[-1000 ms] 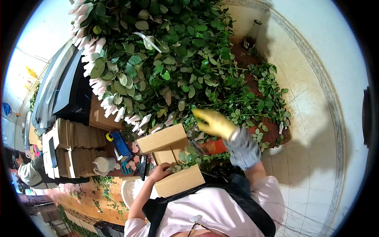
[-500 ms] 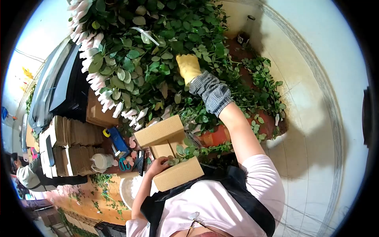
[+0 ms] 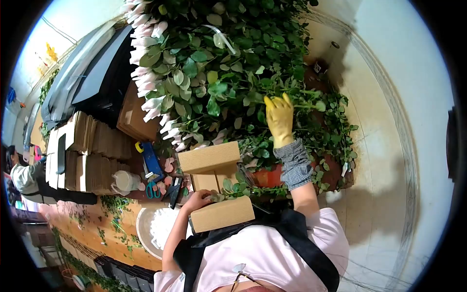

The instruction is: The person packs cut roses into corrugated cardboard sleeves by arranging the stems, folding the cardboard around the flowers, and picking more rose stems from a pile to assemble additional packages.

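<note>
In the head view my left hand (image 3: pixel 198 199) is bare, its fingers curled round the leafy head end of a rose stem (image 3: pixel 236 188) between two corrugated cardboard flaps. The near flap (image 3: pixel 223 214) rests against my apron, and the far flap (image 3: pixel 209 156) stands on the table side. My right hand (image 3: pixel 280 119), in a yellow glove and checked sleeve, is at the near right of a big heap of leafy roses (image 3: pixel 233 73). Its fingers close about a leafy rose stem (image 3: pixel 304 101); foliage partly hides the grip. Pale wrapped rose heads (image 3: pixel 146 82) line the heap's left side.
Stacked folded cardboard (image 3: pixel 92 151), a blue tape dispenser (image 3: pixel 151 160), turquoise scissors (image 3: pixel 153 190), a black stapler-like tool (image 3: pixel 175 190) and a whitish cup (image 3: pixel 126 181) are at left. Below is a white tub (image 3: pixel 145 228). A person (image 3: pixel 29 180) stands far left; a wall (image 3: pixel 413 73) is right.
My right hand has drawn back from deep in the foliage toward me and to the right. My left hand stays at the cardboard. The whole view has shifted a little.
</note>
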A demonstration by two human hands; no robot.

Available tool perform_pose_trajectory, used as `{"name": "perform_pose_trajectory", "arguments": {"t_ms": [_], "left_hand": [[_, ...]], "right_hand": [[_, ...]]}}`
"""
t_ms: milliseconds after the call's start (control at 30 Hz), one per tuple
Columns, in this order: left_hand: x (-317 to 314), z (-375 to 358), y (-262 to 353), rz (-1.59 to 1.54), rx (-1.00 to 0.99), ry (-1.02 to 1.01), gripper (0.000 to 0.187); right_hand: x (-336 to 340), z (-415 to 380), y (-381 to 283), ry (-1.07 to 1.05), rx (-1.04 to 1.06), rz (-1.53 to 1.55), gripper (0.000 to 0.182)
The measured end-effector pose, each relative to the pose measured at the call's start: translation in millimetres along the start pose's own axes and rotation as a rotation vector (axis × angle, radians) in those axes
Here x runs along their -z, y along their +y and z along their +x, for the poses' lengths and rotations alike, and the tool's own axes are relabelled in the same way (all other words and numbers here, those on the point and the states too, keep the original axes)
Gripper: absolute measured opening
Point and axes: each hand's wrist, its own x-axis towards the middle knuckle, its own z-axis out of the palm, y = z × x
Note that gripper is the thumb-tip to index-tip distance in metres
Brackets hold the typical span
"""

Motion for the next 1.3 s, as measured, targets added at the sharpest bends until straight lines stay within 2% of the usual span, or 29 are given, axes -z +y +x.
{"name": "perform_pose_trajectory", "arguments": {"t_ms": [100,133,167,233,333,433,500,533,633,667,733,800,867,900,967,1033,1067,1100,1167,1200,1233,1300], "left_hand": [[-4.0,2.8,-9.9,0.001,-0.107,0.013,0.04],[-1.1,0.8,-3.5,0.036,-0.044,-0.02,0.041],[2.2,0.8,4.1,0.068,0.017,-0.046,0.043],[-0.9,7.1,-7.6,0.048,-0.008,-0.043,0.044],[-2.6,4.8,-9.1,0.018,-0.035,-0.035,0.042],[-0.4,1.8,-3.8,0.032,-0.053,-0.006,0.041],[-2.0,1.3,-2.6,0.008,-0.01,-0.01,0.043],[-1.0,0.1,0.7,-0.005,-0.007,-0.011,0.045],[0.2,5.4,-8.4,0.011,0.005,-0.033,0.045],[-0.1,5.2,-10.0,0.035,-0.012,-0.027,0.045],[-0.9,5.5,-12.5,-0.009,-0.025,-0.025,0.045],[-2.0,4.3,-12.7,-0.049,-0.036,-0.037,0.044],[0.6,2.2,-3.2,-0.03,-0.007,-0.053,0.043],[1.5,0.5,0.2,-0.032,-0.015,-0.05,0.043],[1.2,-0.9,5.1,-0.012,-0.011,-0.017,0.042],[0.0,1.4,0.0,-0.087,-0.032,-0.039,0.039],[-0.4,1.9,-1.0,-0.081,-0.025,-0.036,0.038],[0.4,0.0,2.1,-0.071,-0.013,-0.036,0.037],[-0.7,1.8,-3.1,-0.058,-0.048,-0.034,0.038],[0.6,0.3,2.5,-0.024,-0.048,-0.037,0.037],[3.2,-0.2,8.6,0.007,-0.049,-0.035,0.037],[-1.8,7.6,-11.1,-0.013,-0.056,-0.034,0.038]], "right_hand": [[-26.0,-28.0,-1.3,-0.332,0.062,0.016,0.035],[-22.5,-23.1,-9.9,-0.408,0.032,0.053,0.039],[-18.4,-20.0,-22.0,-0.248,0.02,0.113,0.038],[-0.1,-0.6,-53.7,-0.079,0.056,0.199,0.035],[-4.9,31.4,-79.9,0.062,0.067,0.344,0.036],[-32.8,69.5,-64.7,0.13,-0.186,0.263,0.033],[-72.4,83.5,-45.1,-0.527,-0.336,0.287,0.037],[-100.4,76.2,-38.9,-0.392,-0.219,0.283,0.037],[-85.0,70.2,-31.6,-0.194,-0.128,0.263,0.021],[-72.8,68.3,-23.1,-0.068,-0.028,0.176,0.016],[-66.0,62.7,8.8,0.116,-0.034,0.11,0.023],[-48.0,55.5,47.1,0.242,-0.205,0.073,0.026],[-40.4,39.6,99.2,0.331,-0.297,-0.191,0.033],[-30.4,29.5,112.5,0.344,-0.284,-0.327,0.035],[-11.3,19.7,123.3,0.083,-0.327,0.01,0.036],[15.6,11.5,118.0,0.322,-0.293,0.043,0.033],[27.3,6.7,123.9,0.371,-0.322,0.098,0.034],[26.7,-0.1,129.0,0.328,-0.37,0.282,0.032],[23.6,-11.8,144.0,-0.366,-0.323,0.338,0.026],[8.2,-35.0,126.3,-0.031,-0.084,0.262,0.023],[23.9,-38.5,116.6,-0.055,-0.038,0.24,0.021],[62.9,-29.9,87.8,0.141,-0.13,0.308,0.024]]}}
